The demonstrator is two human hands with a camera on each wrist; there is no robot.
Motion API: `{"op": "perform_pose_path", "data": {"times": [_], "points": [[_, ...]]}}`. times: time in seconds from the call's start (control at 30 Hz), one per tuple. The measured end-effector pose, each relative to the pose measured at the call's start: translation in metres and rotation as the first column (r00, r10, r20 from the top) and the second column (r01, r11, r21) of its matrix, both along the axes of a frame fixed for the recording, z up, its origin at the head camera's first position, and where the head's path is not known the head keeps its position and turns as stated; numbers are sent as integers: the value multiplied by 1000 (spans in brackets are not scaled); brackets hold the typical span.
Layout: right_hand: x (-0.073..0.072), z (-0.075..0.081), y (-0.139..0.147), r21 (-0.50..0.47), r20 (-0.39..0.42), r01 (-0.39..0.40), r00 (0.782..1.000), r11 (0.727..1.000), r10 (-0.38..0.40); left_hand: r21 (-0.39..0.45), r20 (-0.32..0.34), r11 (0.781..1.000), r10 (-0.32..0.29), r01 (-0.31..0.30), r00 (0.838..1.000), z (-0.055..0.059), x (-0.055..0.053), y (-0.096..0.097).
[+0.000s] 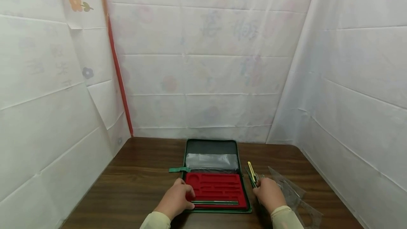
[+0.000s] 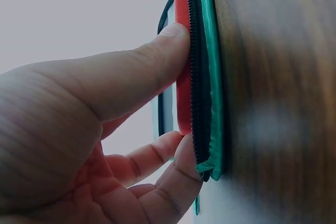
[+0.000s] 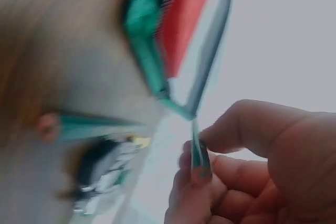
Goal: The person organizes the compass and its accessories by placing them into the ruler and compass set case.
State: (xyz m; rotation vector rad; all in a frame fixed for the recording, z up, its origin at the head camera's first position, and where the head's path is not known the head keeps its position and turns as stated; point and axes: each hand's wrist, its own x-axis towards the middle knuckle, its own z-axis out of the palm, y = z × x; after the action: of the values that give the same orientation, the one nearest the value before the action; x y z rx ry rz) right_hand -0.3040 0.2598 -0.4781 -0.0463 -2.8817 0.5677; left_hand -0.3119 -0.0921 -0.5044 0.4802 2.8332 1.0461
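An unzipped green zip case (image 1: 249, 210) lies open on the table, with a red moulded insert (image 1: 219, 178) in its near half. Dark green pencils (image 1: 216, 202) lie along the insert's nearest slot. At the case's near left corner is my left hand (image 1: 176, 199), thumb on the red insert (image 2: 184, 106) and fingers curled against the zipper side (image 2: 197, 77). My right hand (image 1: 270, 193), right of the case, pinches a green pencil (image 3: 199, 156) between thumb and fingers. Another green pencil (image 3: 94, 127) lies on the table near it, blurred.
A yellow cutter knife (image 1: 251, 170) lies right of the case, amid thin metal and green pieces. Clear plastic drawing rulers (image 1: 290, 190) lie beyond my right hand. The case's raised lid (image 1: 211, 146) has a clear pocket. White sheets (image 1: 203, 66) wall the table's back and sides.
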Motion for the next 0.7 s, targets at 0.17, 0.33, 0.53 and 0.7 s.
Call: {"op": "perform_pose_path", "data": {"times": [0.17, 0.33, 0.53, 0.7], "points": [[11, 16, -19, 21, -26, -175, 984, 984, 175, 6, 24, 999, 43, -43, 999, 2, 0, 4], [17, 13, -40, 101, -16, -370, 927, 923, 374, 7, 27, 999, 33, -33, 999, 1, 1, 3], [16, 3, -56, 157, -6, -431, 900, 889, 437, 2, 23, 1000, 12, -12, 1000, -2, 0, 2], [14, 0, -63, 169, -7, -456, 886, 874, 464, -5, 12, 1000, -6, 6, 1000, -2, 1, 3]]}}
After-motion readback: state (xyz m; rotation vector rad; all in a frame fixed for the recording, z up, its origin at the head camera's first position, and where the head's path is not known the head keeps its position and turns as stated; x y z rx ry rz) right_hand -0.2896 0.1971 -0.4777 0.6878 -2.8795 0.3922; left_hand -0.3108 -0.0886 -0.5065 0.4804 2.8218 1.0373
